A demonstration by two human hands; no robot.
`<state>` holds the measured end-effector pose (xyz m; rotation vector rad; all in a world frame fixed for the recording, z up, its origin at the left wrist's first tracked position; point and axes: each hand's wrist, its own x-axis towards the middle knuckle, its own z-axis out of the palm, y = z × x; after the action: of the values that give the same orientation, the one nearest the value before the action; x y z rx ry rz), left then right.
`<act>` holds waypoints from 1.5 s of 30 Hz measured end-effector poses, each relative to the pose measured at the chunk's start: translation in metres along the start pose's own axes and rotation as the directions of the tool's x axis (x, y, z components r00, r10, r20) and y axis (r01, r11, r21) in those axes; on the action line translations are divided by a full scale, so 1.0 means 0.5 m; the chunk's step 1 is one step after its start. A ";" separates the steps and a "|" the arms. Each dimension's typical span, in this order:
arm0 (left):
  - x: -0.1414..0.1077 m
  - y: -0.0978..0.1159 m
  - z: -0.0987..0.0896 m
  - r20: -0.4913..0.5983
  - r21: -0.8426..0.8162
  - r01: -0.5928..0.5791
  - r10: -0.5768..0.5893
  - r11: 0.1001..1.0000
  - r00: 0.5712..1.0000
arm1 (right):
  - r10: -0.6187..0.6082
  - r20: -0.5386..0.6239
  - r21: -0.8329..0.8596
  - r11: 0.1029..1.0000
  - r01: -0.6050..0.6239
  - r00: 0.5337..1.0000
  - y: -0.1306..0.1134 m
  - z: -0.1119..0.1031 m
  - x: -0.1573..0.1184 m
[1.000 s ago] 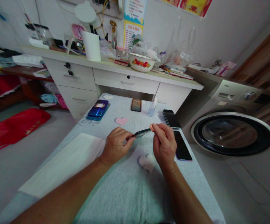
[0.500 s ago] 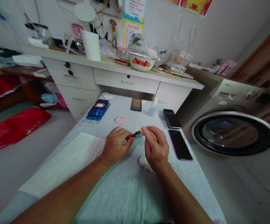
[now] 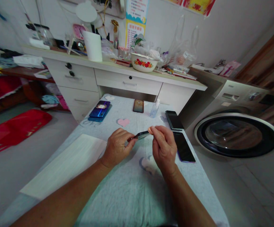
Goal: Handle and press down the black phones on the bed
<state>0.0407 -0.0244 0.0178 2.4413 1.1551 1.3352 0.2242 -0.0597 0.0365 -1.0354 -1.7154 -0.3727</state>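
My left hand [image 3: 118,146] pinches the left end of a smartphone [image 3: 142,134], holding it up above the cloth and almost edge-on to me. At the phone's right end is my right hand [image 3: 164,146], its fingers closed. A small pale orange patch shows at those fingertips; whether it is a fingertip or a small pad I cannot make out. Lying to the right of my right hand is a phone with a purple edge [image 3: 186,148], dark screen up. Beyond it lies a stack of dark phones [image 3: 174,120].
A light blue cloth [image 3: 127,195] covers the table. On it are blue phones [image 3: 100,110], a brown-edged phone [image 3: 138,106], a clear spray bottle [image 3: 154,108] and a long pale sheet [image 3: 66,165]. Behind stands a cluttered white desk [image 3: 127,78]; a washing machine [image 3: 236,135] is at the right.
My right hand has moved right along the phone, uncovering more of its length. My left hand stays nearly where it was, still gripping the phone.
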 end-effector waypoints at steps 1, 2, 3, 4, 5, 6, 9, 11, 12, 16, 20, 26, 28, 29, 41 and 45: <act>0.000 0.000 0.000 -0.005 0.001 -0.001 0.001 1.000 1.000 | 0.023 -0.017 -0.003 1.000 -0.023 1.000 0.001 -0.001 0.002; 0.001 0.000 -0.001 -0.007 0.001 -0.002 0.002 1.000 1.000 | 0.049 -0.028 -0.001 0.999 -0.049 0.998 0.002 -0.002 0.004; 0.001 0.000 -0.001 -0.010 0.001 -0.002 0.002 1.000 1.000 | 0.077 -0.039 0.009 0.997 -0.077 0.996 0.002 -0.002 0.005; 0.002 0.000 -0.002 -0.013 -0.001 -0.002 0.002 1.000 1.000 | 0.109 -0.044 0.025 0.994 -0.108 0.993 0.002 -0.002 0.007; 0.002 0.001 -0.002 -0.018 -0.004 -0.002 0.002 1.000 1.000 | 0.142 -0.046 0.049 0.989 -0.139 0.989 0.001 -0.003 0.008; 0.003 0.000 -0.003 -0.022 -0.007 -0.003 0.003 1.000 1.000 | 0.175 -0.044 0.077 0.982 -0.172 0.984 0.001 -0.003 0.008; 0.002 -0.001 -0.003 -0.032 -0.012 -0.002 0.001 1.000 1.000 | 0.284 -0.008 0.192 0.941 -0.277 0.959 0.000 -0.001 0.006; 0.000 -0.003 -0.003 -0.035 -0.012 0.003 -0.003 1.000 0.999 | 0.351 0.036 0.276 0.897 -0.347 0.936 0.001 0.001 0.003; 0.000 -0.003 -0.003 -0.036 -0.013 0.005 -0.005 1.000 0.999 | 0.380 0.059 0.313 0.871 -0.379 0.923 0.002 0.003 0.001; -0.001 -0.004 -0.003 -0.044 -0.018 0.007 -0.007 1.000 0.999 | 0.465 0.140 0.408 0.777 -0.479 0.874 0.007 0.014 -0.009; 0.000 -0.004 -0.003 -0.044 -0.012 0.005 -0.006 1.000 0.999 | 0.489 0.170 0.427 0.746 -0.511 0.855 0.008 0.023 -0.012; -0.001 -0.004 0.000 -0.046 -0.027 0.007 -0.008 1.000 0.999 | 0.503 0.193 0.408 0.740 -0.535 0.842 0.007 0.028 -0.011; -0.002 -0.004 0.001 -0.047 -0.031 0.005 -0.006 1.000 0.999 | 0.508 0.211 0.411 0.729 -0.547 0.835 0.009 0.031 -0.013; -0.002 -0.004 0.002 -0.046 -0.032 0.003 -0.004 0.999 0.999 | 0.510 0.215 0.413 0.726 -0.551 0.833 0.011 0.032 -0.014; -0.007 -0.007 0.010 0.061 -0.033 0.003 -0.001 0.999 0.998 | 0.364 0.207 0.353 0.838 -0.416 0.908 0.009 0.007 0.004; -0.006 -0.011 0.018 0.097 -0.049 0.018 -0.013 0.999 0.995 | 0.279 0.232 0.291 0.894 -0.340 0.932 0.009 -0.003 0.007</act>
<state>0.0433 -0.0205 0.0079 2.4279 1.1021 1.2120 0.2283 -0.0562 0.0393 -1.0976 -1.6641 0.2169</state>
